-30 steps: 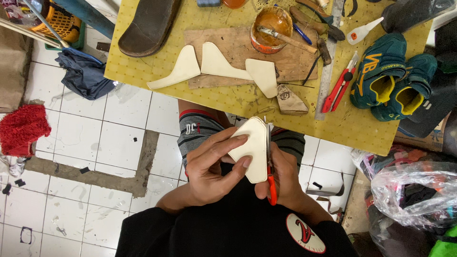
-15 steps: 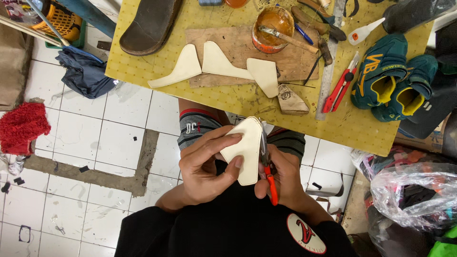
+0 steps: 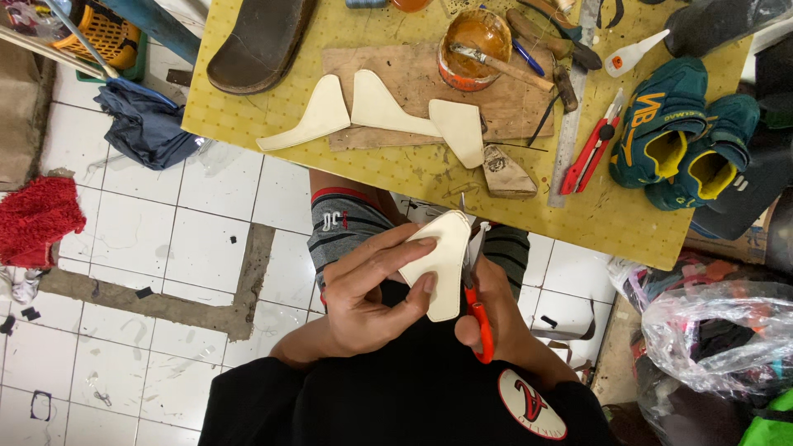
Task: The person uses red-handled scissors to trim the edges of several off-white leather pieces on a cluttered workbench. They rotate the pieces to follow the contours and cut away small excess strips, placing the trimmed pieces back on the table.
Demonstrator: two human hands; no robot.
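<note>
We hold the cream, flat, boot-shaped cut-out sheet (image 3: 442,263) over our lap, near the yellow perforated worktable (image 3: 273,107), with our left hand (image 3: 363,293): thumb and fingers pinch its left edge. Its long axis runs near to far, and the free right edge faces the red-handled scissors (image 3: 477,310), which our right hand (image 3: 487,318) grips closed through the loops, blades along that edge. Our left hand is the nearer to the sheet. Farther off on the table lie three more cream cut-outs (image 3: 376,106) on a brown board, an orange glue tin (image 3: 473,37), a white glue bottle with an orange label (image 3: 632,51), and a green-and-yellow pair of shoes (image 3: 681,136) at the right.
</note>
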